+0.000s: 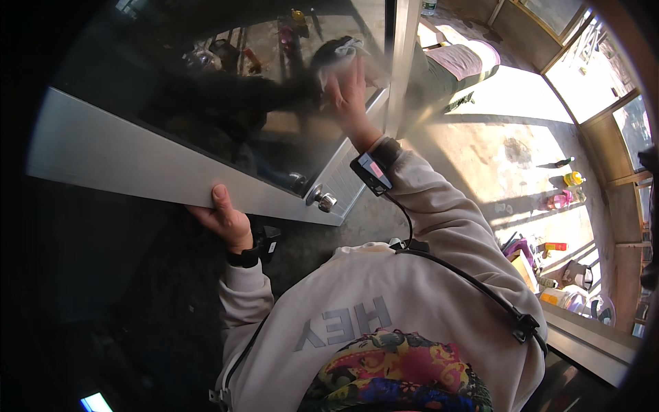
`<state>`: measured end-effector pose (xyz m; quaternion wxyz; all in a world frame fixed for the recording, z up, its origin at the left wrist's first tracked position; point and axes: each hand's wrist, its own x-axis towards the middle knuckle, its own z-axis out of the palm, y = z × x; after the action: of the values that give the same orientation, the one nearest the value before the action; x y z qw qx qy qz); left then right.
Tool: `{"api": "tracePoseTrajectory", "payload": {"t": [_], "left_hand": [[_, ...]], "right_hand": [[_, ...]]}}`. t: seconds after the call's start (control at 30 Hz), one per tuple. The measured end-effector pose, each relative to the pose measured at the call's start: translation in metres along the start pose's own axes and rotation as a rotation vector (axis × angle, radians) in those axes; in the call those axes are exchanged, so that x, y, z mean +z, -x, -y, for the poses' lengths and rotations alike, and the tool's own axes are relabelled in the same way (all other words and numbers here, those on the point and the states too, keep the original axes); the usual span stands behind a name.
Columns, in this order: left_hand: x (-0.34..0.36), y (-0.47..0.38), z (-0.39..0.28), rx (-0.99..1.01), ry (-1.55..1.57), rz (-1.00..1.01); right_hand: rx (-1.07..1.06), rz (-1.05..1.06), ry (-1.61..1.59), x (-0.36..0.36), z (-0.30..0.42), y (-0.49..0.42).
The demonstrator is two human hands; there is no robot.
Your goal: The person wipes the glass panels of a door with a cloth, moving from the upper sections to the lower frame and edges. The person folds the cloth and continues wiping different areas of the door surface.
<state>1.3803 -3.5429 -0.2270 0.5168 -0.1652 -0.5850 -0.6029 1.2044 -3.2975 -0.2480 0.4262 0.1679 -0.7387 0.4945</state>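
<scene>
A door with a pale metal frame and a dark glass pane stands before me. With its thumb on the frame's face and its fingers behind the edge, my left hand grips the door's edge. My right hand presses a whitish crumpled cloth flat against the glass, fingers spread over it; the pane mirrors the hand and the floor things. Between my hands, nearer to me, is a round metal doorknob. Both wrists wear black straps with small devices.
The door frame post rises beside my right hand. On the sunlit floor at right are a yellow bottle, a pink bottle, a red and yellow container and a bucket. Pink fabric covers something beyond the post.
</scene>
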Motion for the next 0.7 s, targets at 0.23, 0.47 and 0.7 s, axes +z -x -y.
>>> {"api": "tracePoseTrajectory", "payload": {"t": [0.23, 0.47, 0.7], "left_hand": [[0.0, -0.003, -0.004, -0.013, -0.017, 0.02], [0.008, -0.008, -0.013, -0.023, -0.023, 0.039], [0.009, -0.011, -0.01, -0.013, -0.002, 0.086]], "right_hand": [[0.069, 0.314, -0.089, 0.02, 0.084, 0.132], [0.427, 0.314, -0.116, 0.069, -0.067, 0.18], [0.451, 0.158, -0.023, 0.071, -0.212, 0.133]]}}
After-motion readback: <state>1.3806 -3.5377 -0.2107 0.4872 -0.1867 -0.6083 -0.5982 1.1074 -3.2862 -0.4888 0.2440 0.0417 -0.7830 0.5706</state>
